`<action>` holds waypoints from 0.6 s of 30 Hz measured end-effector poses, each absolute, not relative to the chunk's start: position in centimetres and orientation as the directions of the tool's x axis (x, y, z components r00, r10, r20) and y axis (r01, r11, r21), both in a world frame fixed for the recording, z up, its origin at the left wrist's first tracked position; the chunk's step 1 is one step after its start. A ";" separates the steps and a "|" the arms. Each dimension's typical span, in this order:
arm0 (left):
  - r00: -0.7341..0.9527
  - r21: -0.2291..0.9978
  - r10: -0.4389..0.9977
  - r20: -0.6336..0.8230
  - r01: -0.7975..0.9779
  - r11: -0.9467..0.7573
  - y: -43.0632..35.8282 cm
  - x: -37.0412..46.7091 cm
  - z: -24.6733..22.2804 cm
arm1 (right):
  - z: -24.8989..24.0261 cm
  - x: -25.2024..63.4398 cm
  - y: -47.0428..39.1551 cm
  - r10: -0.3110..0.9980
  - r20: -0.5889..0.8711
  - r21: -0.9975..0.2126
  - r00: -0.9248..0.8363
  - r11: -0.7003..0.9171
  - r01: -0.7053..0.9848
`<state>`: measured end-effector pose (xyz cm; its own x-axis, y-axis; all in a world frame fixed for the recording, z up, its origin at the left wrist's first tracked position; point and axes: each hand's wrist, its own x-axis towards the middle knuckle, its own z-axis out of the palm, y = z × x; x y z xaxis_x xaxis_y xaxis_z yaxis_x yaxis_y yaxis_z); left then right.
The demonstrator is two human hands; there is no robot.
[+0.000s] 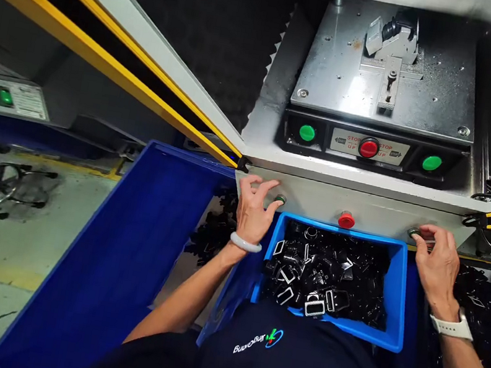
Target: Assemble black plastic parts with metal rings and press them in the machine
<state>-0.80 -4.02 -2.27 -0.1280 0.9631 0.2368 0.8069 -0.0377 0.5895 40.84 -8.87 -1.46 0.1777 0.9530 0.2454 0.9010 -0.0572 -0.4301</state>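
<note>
My left hand (256, 211) rests on the pale front panel (309, 196) of a machine, its thumb on the left green button (280, 200) and its fingers spread and bent. At the panel's other end, the thumb of my right hand (438, 260) touches the right button (414, 232); the fingers are bent and hold nothing that I can see. Between the hands sits a red button (346, 220). Above, on a metal plate (328, 85), a grey fixture (403, 47) carries a black part (391, 27).
A blue bin (400, 304) full of black parts, some with silver frames, stands between my arms. Below the plate is a control box with a red button (369, 147) and two green ones. Yellow-edged guards (107, 54) flank the opening. A large dark-blue container (127, 214) lies left.
</note>
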 end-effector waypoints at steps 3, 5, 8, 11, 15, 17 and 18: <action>-0.087 0.460 0.991 0.106 0.887 0.028 -6.9 1.6 -1.4 | -2.0 37.8 -11.0 0.975 0.211 -0.285 -0.063 0.124 0.951; 0.057 0.315 0.996 -0.070 0.948 -0.032 -8.1 3.1 -0.8 | -2.9 35.5 -11.9 0.975 0.053 -0.237 -0.217 0.224 0.945; 0.166 0.161 0.953 -0.253 0.979 -0.128 -8.6 4.3 -0.4 | -4.5 33.1 -12.2 0.959 -0.103 -0.174 -0.265 0.245 0.954; 0.158 0.261 0.952 -0.262 0.961 -0.088 -8.3 3.5 0.0 | -5.1 32.7 -11.9 0.960 -0.111 -0.173 -0.258 0.237 0.956; 0.133 0.750 0.951 -0.281 0.649 0.131 -8.2 1.3 0.9 | -4.4 33.7 -12.1 0.970 -0.066 -0.189 -0.232 0.216 0.958; 0.195 0.929 0.932 -0.305 0.276 0.246 -8.3 1.0 1.2 | -4.0 34.1 -12.4 0.981 -0.035 -0.250 -0.193 0.178 0.952; 0.219 0.950 0.925 -0.311 0.097 0.296 -8.3 1.2 1.2 | -3.9 34.2 -12.5 0.985 -0.033 -0.298 -0.169 0.152 0.942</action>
